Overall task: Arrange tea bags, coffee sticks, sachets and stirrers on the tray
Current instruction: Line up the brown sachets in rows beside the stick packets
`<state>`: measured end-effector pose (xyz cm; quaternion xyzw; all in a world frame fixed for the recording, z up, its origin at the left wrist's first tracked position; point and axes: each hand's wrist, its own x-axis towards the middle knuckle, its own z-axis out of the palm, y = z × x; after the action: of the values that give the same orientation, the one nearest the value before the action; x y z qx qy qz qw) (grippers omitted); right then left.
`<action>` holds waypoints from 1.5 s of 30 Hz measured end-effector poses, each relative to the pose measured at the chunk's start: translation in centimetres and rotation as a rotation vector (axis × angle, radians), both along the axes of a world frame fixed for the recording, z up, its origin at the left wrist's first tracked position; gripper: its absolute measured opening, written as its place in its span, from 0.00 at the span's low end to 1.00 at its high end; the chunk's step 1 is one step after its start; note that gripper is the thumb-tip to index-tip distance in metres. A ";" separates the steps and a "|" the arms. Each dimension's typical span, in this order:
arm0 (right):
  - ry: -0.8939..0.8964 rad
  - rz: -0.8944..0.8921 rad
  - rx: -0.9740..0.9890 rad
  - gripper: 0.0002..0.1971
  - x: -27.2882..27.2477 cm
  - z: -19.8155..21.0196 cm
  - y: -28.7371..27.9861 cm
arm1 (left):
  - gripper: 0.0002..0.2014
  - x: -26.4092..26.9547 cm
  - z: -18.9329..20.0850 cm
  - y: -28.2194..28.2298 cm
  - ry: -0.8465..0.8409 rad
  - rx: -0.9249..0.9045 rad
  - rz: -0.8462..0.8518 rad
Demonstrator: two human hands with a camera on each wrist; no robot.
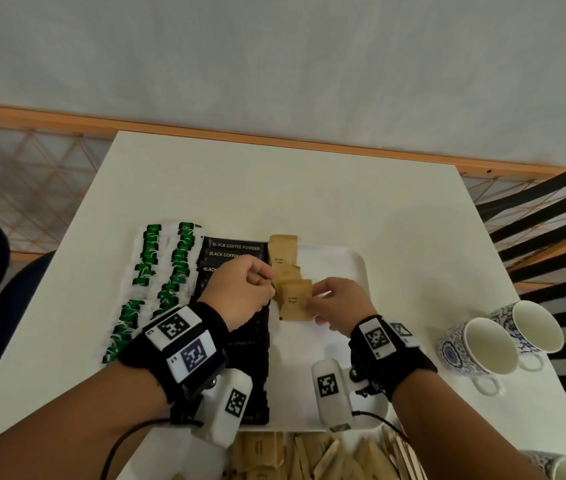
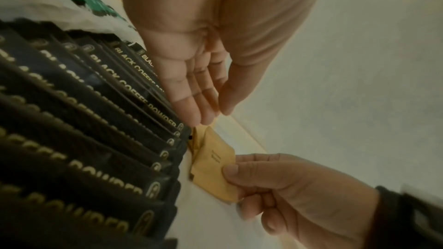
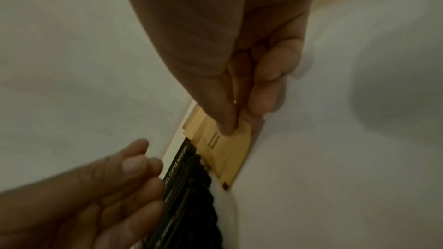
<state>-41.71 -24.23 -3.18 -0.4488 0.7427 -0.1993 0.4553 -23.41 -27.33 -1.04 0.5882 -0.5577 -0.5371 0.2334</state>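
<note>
- Sachets [image 1: 286,271] of brown paper lie in an overlapping column on the white tray [image 1: 343,261], just beside the black coffee sticks [image 1: 234,249].
- The nearest brown sachet [image 1: 296,299] sits at the near end of that column, between the two hands.
- The right hand [image 1: 338,304] pinches this sachet's right edge between thumb and curled fingers; the left wrist view shows the thumb on its upper face and the fingers folded beneath.
- The left hand [image 1: 240,291] hovers over the seam between the coffee sticks and the sachets, its fingers bunched with the tips close to the thumb and pointing down at the sachet column; it appears to hold nothing, though the blur at the fingertips leaves contact with a sachet uncertain.
- The coffee sticks, printed "BLACK COFFEE POWDER", overlap in a column running toward the person, partly hidden under the left wrist.
- Green-and-white tea bags [image 1: 157,271] lie in two overlapping columns left of the coffee sticks.
- More brown sachets and wooden stirrers [image 1: 399,452] lie in a loose heap on the white surface [image 1: 274,185] at the near edge, off the tray.
- Two blue-patterned cups [image 1: 499,341] lie on their sides to the right of the tray, well apart from the hands.
</note>
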 end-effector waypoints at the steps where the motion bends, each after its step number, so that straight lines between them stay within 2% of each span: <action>1: 0.017 -0.009 0.005 0.07 0.2 -0.2 -0.1 | 0.09 -0.1 -0.1 -0.1 -0.025 -0.004 -0.026; 5: 0.114 0.013 -0.024 0.13 0.9 -0.6 -0.1 | 0.08 -0.5 -0.3 0.0 -0.205 -0.050 -0.219; 8: 0.135 0.024 -0.053 0.20 1.1 -0.3 0.0 | 0.14 -0.9 -0.4 0.1 -0.284 -0.070 -0.243; 10: 0.154 0.055 -0.058 0.23 1.3 -0.1 0.0 | 0.17 -1.1 -0.4 0.1 -0.259 -0.042 -0.205; 13: 0.176 0.072 -0.078 0.22 1.7 -0.4 0.1 | 0.17 -1.3 -0.3 0.0 -0.213 -0.004 -0.164; 22: 0.089 -0.023 -0.102 0.18 2.3 -1.0 -1.6 | 0.19 -1.4 -0.9 -1.1 -0.103 0.046 -0.066; 27: 0.030 -0.045 -0.123 0.16 2.4 -1.6 -2.3 | 0.17 -1.3 -0.9 -1.6 -0.091 0.012 -0.039; 34: 0.035 -0.084 -0.192 0.16 2.2 -2.5 -2.0 | 0.16 -0.8 -0.7 -1.5 -0.120 0.017 -0.033; 39: 0.040 -0.075 -0.200 0.16 2.1 -2.4 -2.1 | 0.20 -0.9 -0.7 -1.9 -0.133 0.040 -0.009; 45: 0.030 -0.034 -0.205 0.17 1.8 -2.3 -1.9 | 0.24 -1.5 -1.0 -2.2 -0.048 0.076 0.047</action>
<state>-39.87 -26.14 -5.49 -0.4832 0.7325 -0.2754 0.3924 -24.93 -29.48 -2.03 0.6222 -0.5284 -0.5382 0.2098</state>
